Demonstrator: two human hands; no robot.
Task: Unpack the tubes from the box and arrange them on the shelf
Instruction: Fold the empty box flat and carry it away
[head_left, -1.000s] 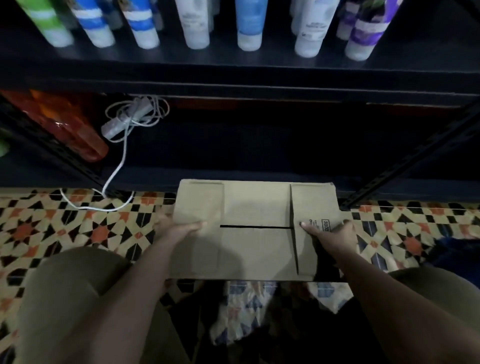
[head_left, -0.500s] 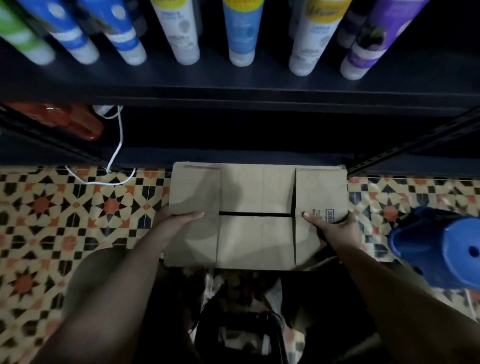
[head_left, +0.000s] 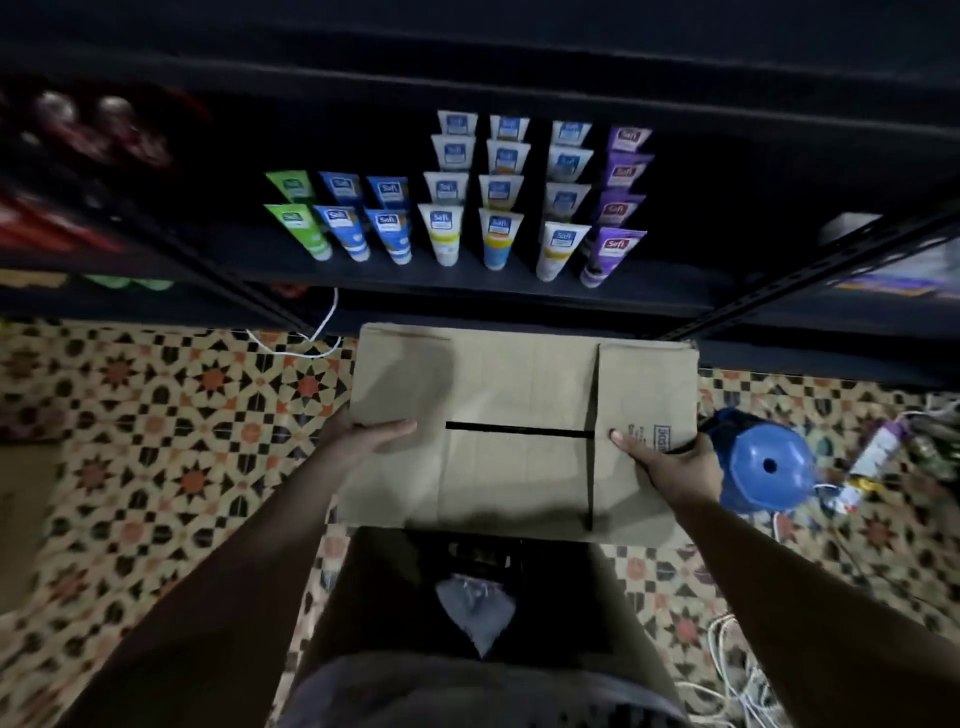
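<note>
Item: left hand (head_left: 363, 441), thumb laid flat across the top flap, remaining fingers hidden beneath the edge, apparently clamping it. Right hand (head_left: 670, 462) grips the opposite side likewise. I judge this paired side-grip carries the box (head_left: 519, 426) level, clear of the patterned floor (head_left: 156, 441). Box: plain brown cardboard, flaps closed, dark slit at centre seam, held just before the shelf (head_left: 467, 291). Tubes (head_left: 498, 239): stood cap-down in rows.

- "Safi" logo is on pretty much every tube (head_left: 613, 250) lined up on the shelf (head_left: 467, 283), clearest on the purple ones
- the box (head_left: 519, 395) has a small printed stamp near its right edge, way too blurry to read
</note>
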